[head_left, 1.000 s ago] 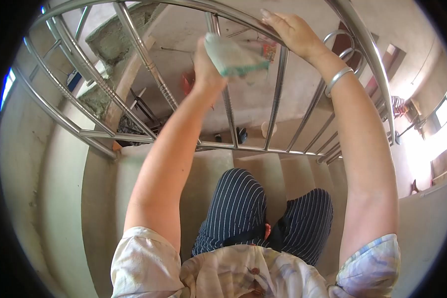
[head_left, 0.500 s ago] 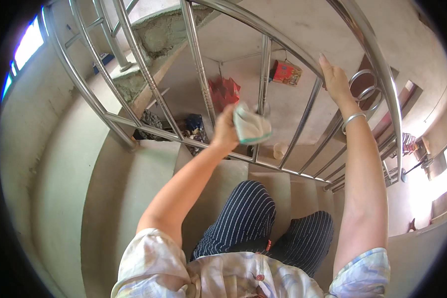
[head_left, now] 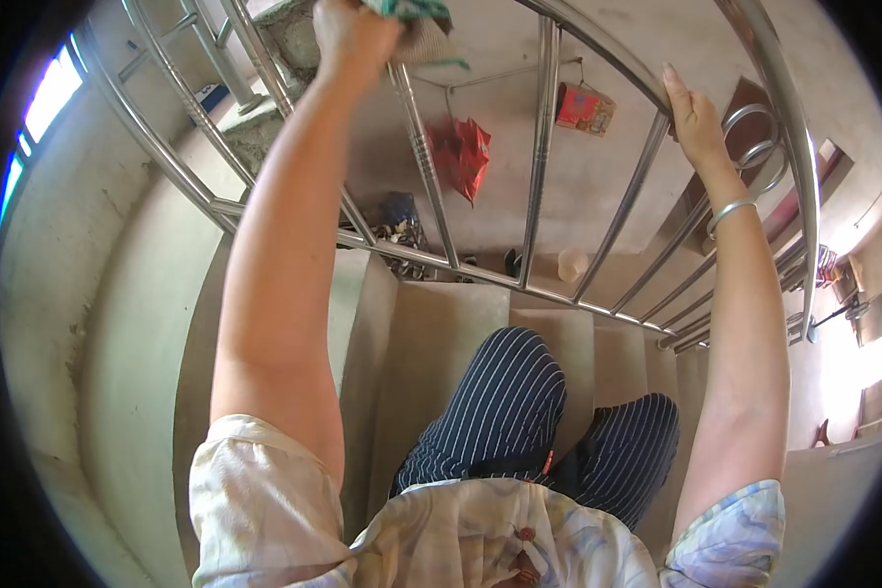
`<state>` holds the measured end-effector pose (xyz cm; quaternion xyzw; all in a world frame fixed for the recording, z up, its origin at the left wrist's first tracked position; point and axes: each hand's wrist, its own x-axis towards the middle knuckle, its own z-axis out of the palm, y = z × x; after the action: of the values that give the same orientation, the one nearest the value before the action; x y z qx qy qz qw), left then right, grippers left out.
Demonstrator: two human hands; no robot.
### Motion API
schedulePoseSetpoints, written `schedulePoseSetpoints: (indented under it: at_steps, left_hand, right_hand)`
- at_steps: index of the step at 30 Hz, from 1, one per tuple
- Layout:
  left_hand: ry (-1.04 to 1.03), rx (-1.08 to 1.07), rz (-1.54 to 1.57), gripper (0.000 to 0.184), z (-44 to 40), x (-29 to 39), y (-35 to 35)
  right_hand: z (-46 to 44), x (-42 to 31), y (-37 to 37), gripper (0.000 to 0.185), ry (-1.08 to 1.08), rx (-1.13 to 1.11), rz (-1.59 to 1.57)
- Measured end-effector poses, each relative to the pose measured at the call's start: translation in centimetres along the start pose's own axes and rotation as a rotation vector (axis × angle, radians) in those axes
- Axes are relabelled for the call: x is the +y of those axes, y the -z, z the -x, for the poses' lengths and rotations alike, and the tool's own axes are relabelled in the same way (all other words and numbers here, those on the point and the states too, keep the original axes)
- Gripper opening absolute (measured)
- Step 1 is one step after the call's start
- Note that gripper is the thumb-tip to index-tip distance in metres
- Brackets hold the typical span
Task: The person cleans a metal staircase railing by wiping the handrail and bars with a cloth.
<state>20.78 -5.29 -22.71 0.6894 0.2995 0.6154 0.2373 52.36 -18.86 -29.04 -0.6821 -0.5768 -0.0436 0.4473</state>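
My left hand [head_left: 355,41] is raised to the top edge of the view, closed round a pale cloth with green edging [head_left: 423,37]. The cloth lies at the upper end of a metal baluster [head_left: 423,147]; part of my fingers is out of view. My right hand [head_left: 698,125] grips the shiny metal stair railing [head_left: 612,61] where an upright joins it, the thumb pointing up along the rail. Its other fingers are largely hidden behind the metal.
Concrete steps [head_left: 451,318] descend to the right under my striped trouser legs [head_left: 505,402]. Beyond the railing hang a red bag [head_left: 468,157] and a red box [head_left: 585,110]. A pale bucket [head_left: 572,263] stands below. A plastered wall [head_left: 44,323] rises at the left.
My left hand has moved up and to the left with the cloth, from the middle of the balusters to the top of one. My right hand keeps its hold on the railing.
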Motion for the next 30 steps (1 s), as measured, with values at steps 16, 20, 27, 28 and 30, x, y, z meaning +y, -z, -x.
schedulePoseSetpoints:
  at_steps: [16,20,27,28,30]
  left_hand:
    - [0.886,-0.048,0.796,0.017,21.3,-15.2,-2.5]
    - [0.477,-0.034,0.495,0.020,12.9,-3.9,-0.1]
    - [-0.546,0.325,-0.141,0.037,-0.6,5.6,11.1]
    - [-0.415,0.350,-0.078,0.049,-1.0,7.8,11.5]
    - [-0.426,0.362,-0.177,0.046,-4.0,7.5,12.9]
  right_hand:
    - [-0.2,0.4,-0.4,0.073,-0.004,0.055,0.025]
    - [0.2,-0.2,0.0,0.070,-0.015,0.030,0.001]
    - [0.0,0.0,0.1,0.072,0.013,0.003,0.005]
    - [0.0,0.2,0.0,0.072,0.009,0.001,0.002]
    - [-0.1,0.3,0.0,0.071,0.005,0.015,0.018]
